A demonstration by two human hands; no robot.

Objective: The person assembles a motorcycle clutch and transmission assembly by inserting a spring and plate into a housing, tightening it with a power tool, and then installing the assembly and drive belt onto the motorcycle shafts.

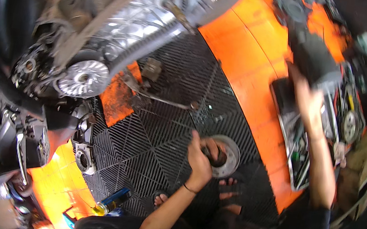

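My left hand [199, 164] is closed, its fingers curled at the dark hub of a round metal pulley-like disc [232, 163], above the black mat near my right foot. Its thumb points up. My right hand [309, 104] reaches over a tool tray [283, 124] on the right and meets the lower end of a dark power tool [310, 55]. Motion blur and the tool hide its fingers, so its grip is unclear. At upper left, the opened drive case [135, 25] of a scooter shows a bare shaft [178, 14] and a finned fan wheel [84, 78].
A long-handled tool [166, 101] lies on the ribbed black mat [156, 134] beside a dirty orange piece [115, 104]. A blue spray can [113, 199] lies near my left foot. A metal part [84, 158] rests by the scooter. Several tools crowd the right side.
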